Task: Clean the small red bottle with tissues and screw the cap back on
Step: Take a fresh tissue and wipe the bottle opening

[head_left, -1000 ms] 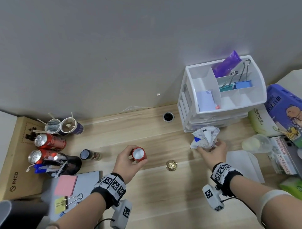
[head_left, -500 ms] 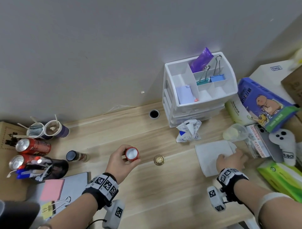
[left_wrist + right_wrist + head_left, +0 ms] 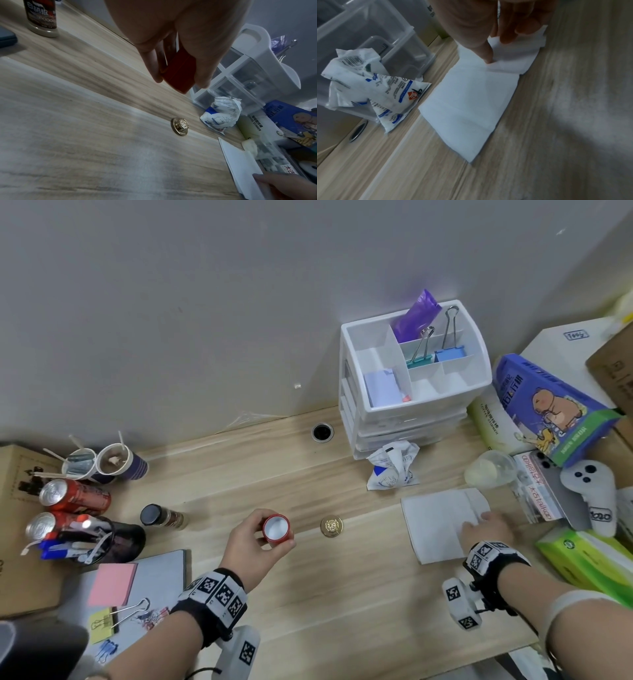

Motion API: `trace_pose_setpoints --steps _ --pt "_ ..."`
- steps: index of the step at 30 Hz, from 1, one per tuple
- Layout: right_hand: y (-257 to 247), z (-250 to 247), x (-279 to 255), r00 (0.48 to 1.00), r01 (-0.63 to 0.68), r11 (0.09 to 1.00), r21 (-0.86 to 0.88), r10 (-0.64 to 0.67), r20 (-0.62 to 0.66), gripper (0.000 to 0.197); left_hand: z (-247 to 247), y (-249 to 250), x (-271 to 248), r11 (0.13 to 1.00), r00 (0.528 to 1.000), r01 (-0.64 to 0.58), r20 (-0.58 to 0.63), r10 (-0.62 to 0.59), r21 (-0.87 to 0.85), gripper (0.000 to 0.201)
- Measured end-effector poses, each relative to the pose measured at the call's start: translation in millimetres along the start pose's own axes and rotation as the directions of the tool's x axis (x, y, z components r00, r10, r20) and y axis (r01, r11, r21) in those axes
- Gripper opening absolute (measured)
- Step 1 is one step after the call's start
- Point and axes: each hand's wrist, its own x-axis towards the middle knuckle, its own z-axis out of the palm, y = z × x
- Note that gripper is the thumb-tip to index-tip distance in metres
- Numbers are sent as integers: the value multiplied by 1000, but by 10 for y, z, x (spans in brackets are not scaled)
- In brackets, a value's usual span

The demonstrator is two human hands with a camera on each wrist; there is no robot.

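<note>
We read "COFFEE STIRRER" on a pack (image 3: 254, 125) at right, while our left hand (image 3: 251, 546) gripped the uncapped red bottle (image 3: 276, 529) mid-frame and our right hand (image 3: 488, 530) pinched the tissue (image 3: 435, 525).

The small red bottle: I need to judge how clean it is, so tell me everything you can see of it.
The small red bottle is a short, glossy red cylinder, probably plastic or lacquered metal. It is open and capless, its mouth facing up, showing a pale whitish inside. The left hand grips it by the sides, above the wooden desk, nothing else touching it. Its round gold cap lies apart on the desk beside it. No dirt can be made out.
</note>
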Motion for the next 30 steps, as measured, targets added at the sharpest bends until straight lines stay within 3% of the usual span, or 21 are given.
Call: trace_pose_setpoints --steps 3,6,11,15,17,22,24,28,30 --pt "-65 -74 -82 998 56 998 34 -56 11 19 3 40 -7 1000 1000 -12 0 12 7 42" --pt "-179 -153 -274 984 170 978 121 -174 22 19 7 82 -17 1000 1000 -23 -3 24 14 42" --pt "-575 -203 -730 872 400 866 301 -461 164 14 23 179 8 999 999 -35 -13 36 28 44" --pt "-963 -164 -1261 693 562 703 436 -688 215 20 32 250 32 997 999 -45 -4 45 56 45" --pt "-1143 -94 -1535 568 635 596 492 -792 225 26 46 285 32 997 999 -50 5 50 52 46" --pt "-1376 175 -1951 247 749 359 556 -931 268 16 102 360 25 998 997 -63 35 63 -9 42" --pt "-1408 267 -2013 191 751 316 581 -945 266 21 102 379 17 998 997 -69 34 69 -9 37" --pt "-1478 338 -2035 181 794 306 526 -944 276 28 83 410 23 998 997 -63 48 64 -10 31" --pt "-1490 346 -2047 119 870 227 438 -958 260 33 62 434 38 998 997 -51 52 52 -21 24"
